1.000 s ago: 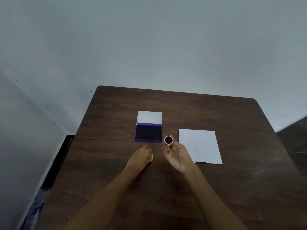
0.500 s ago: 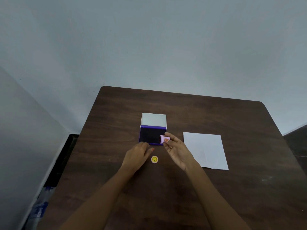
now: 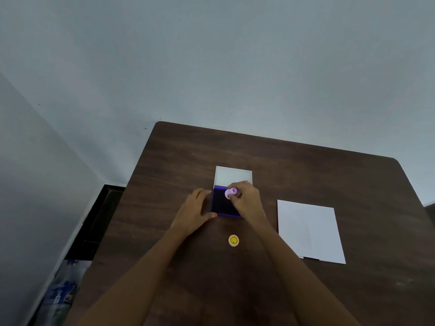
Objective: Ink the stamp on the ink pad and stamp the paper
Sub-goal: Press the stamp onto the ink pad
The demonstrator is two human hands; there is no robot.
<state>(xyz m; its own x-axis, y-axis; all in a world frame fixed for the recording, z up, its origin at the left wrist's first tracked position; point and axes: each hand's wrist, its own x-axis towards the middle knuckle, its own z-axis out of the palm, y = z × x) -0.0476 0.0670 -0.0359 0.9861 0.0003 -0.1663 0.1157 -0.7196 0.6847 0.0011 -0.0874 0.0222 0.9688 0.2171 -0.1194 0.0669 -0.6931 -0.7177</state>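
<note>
A purple ink pad (image 3: 221, 204) lies open on the dark wooden table (image 3: 306, 165), its white lid (image 3: 233, 175) folded back behind it. My right hand (image 3: 247, 200) grips a small pink round stamp (image 3: 230, 193) and holds it over the far part of the dark pad; whether it touches the ink I cannot tell. My left hand (image 3: 195, 214) rests against the pad's left edge, thumb at its near corner, fingers spread. A white sheet of paper (image 3: 309, 230) lies flat to the right of the pad.
A small yellow round cap (image 3: 233, 240) lies on the table in front of the ink pad, between my forearms. The table's left edge runs along a white wall; plastic-wrapped items (image 3: 58, 295) sit on the floor below it.
My right hand has carried the pink stamp from beside the pad onto it. My left hand let go of the yellow cap and moved up to the pad's left edge.
</note>
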